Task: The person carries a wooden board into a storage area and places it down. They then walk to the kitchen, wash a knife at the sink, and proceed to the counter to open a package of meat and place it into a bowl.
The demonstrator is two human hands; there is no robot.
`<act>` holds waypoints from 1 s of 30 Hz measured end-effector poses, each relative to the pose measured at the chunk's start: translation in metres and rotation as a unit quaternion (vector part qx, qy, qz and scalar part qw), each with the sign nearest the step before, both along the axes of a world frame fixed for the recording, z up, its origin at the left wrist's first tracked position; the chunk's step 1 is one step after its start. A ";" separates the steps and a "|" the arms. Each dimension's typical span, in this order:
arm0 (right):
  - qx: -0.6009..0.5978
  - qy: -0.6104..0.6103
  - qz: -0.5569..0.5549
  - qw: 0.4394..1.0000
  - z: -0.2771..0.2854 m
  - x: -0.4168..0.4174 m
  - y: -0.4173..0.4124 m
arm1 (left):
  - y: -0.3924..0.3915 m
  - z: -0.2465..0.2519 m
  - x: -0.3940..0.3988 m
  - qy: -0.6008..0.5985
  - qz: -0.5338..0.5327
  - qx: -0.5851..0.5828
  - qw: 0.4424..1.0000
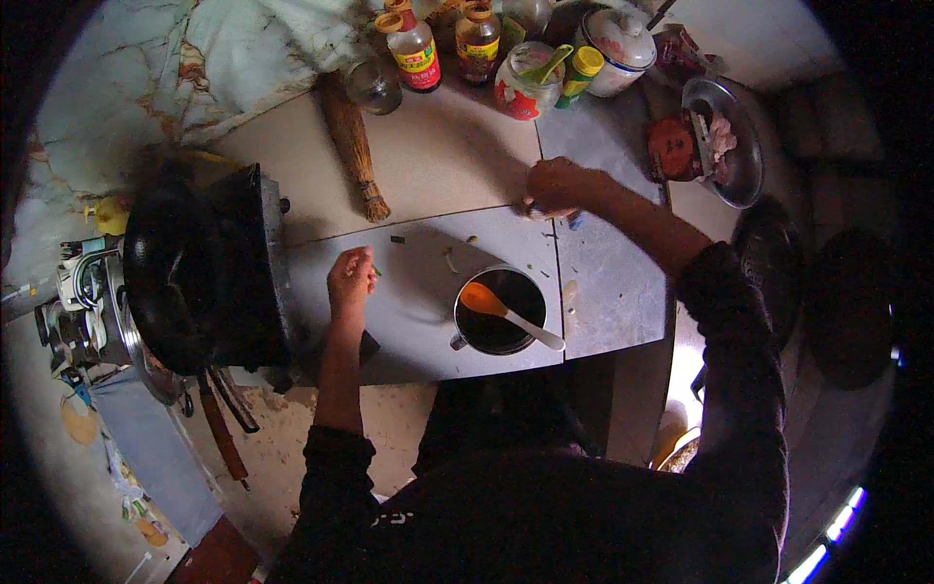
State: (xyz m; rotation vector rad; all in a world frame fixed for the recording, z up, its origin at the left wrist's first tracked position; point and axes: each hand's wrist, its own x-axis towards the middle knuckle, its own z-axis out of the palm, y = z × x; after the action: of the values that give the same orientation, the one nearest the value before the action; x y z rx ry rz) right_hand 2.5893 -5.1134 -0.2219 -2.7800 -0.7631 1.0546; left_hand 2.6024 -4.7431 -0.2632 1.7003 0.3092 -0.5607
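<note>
My left hand [352, 274] is raised over the grey tiled counter [408, 343], its fingers curled, with a small bit of green at the fingertips. My right hand [556, 188] is reached out to the counter's middle, fingers bent down; a small pale thing shows beneath them, too unclear to name. Between and below the hands stands a round metal pot [503, 343] with dark contents. A spoon [522, 323] with a white handle lies across it, its bowl looking orange. Small scraps of green and pale food lie scattered around the pot.
A black wok [204, 270] stands at left. A straw brush [354, 146] lies behind. Along the back are sauce bottles [416, 58], a glass jar with a green spoon [529, 84] and a lidded enamel pot [619, 47]. A metal basin [744, 146] holding raw meat is at right.
</note>
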 end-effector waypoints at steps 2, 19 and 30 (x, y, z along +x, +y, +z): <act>0.064 -0.004 -0.054 0.997 0.008 0.014 0.004 | 0.000 0.002 -0.019 0.013 -0.029 0.003 0.999; 0.186 -0.008 -0.256 0.948 -0.029 -0.052 -0.050 | -0.103 -0.013 0.002 -0.046 -0.123 -0.085 0.988; 0.262 -0.200 -0.190 0.925 -0.054 -0.077 -0.045 | -0.132 0.006 0.035 -0.205 -0.166 0.057 0.963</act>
State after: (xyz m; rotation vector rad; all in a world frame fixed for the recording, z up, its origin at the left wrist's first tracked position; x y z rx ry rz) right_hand 2.5122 -5.1585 -0.2763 -2.5214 -0.4156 0.1718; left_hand 2.6370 -4.8753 -0.2575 1.9462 -0.2517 -0.4219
